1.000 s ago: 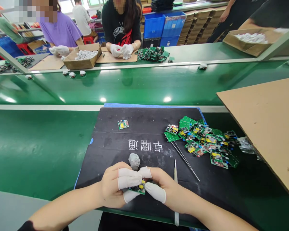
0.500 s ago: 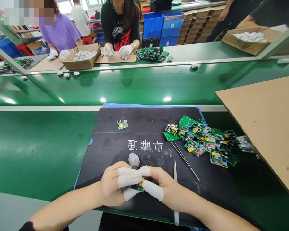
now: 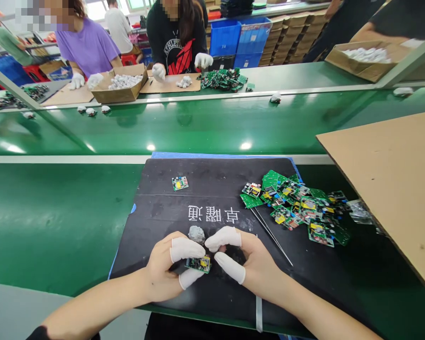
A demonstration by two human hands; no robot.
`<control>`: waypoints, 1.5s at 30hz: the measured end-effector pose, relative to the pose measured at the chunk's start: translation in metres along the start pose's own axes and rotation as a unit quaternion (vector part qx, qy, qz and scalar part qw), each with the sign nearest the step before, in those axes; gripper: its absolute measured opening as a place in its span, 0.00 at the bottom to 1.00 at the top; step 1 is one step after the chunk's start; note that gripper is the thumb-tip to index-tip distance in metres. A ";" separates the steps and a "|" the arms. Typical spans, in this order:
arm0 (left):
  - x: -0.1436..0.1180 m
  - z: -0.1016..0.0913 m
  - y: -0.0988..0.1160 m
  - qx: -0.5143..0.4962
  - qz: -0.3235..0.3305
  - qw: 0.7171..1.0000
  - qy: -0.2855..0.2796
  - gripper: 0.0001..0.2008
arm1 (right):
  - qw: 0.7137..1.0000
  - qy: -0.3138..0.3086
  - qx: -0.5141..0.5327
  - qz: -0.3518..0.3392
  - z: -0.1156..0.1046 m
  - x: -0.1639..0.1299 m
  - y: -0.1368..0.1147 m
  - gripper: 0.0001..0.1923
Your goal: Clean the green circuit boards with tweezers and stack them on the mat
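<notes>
Presently the left hand (image 3: 163, 269) pinches a small circuit board (image 3: 199, 264) over the black mat (image 3: 216, 179); the right hand (image 3: 250, 264) hovers half-curled, empty. Grey putty (image 3: 197, 233) at twelve o'clock, board pile (image 3: 297, 205) at two. White mat characters read upside down.

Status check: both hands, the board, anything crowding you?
Left hand pinching small circuit board. Right hand beside it, fingertips just off the board. Grey putty lump close behind; tweezers lying to the right.
</notes>
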State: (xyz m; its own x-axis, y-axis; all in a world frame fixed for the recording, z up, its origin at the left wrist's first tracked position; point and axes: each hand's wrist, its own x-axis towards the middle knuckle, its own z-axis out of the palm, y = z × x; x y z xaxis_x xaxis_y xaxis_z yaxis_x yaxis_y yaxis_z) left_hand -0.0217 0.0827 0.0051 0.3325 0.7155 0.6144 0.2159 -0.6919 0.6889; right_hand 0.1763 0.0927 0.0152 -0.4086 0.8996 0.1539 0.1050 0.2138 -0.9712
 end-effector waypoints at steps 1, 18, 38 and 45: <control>-0.001 0.000 0.000 -0.008 -0.016 1.000 -0.003 0.10 | 1.000 -0.007 0.005 -0.010 -0.001 0.001 -0.001 0.07; -0.015 0.003 0.000 -0.116 -0.193 0.974 -0.030 0.07 | 0.997 0.001 -0.015 -0.079 0.001 0.001 -0.001 0.08; -0.004 0.001 -0.003 0.072 0.012 0.996 -0.041 0.07 | 0.958 -0.027 -0.181 -0.219 -0.004 0.001 0.008 0.08; -0.006 0.001 -0.001 0.049 -0.045 0.997 -0.045 0.07 | 0.940 0.039 -0.208 -0.266 0.002 0.001 0.010 0.11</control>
State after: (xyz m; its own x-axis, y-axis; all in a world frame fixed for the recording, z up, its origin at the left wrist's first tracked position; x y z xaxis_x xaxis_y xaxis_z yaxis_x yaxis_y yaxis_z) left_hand -0.0225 0.0795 0.0002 0.3873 0.7665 0.5124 0.3357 -0.6348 0.6959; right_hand 0.1747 0.0951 0.0057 -0.4377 0.6454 0.6261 0.2579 0.7571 -0.6002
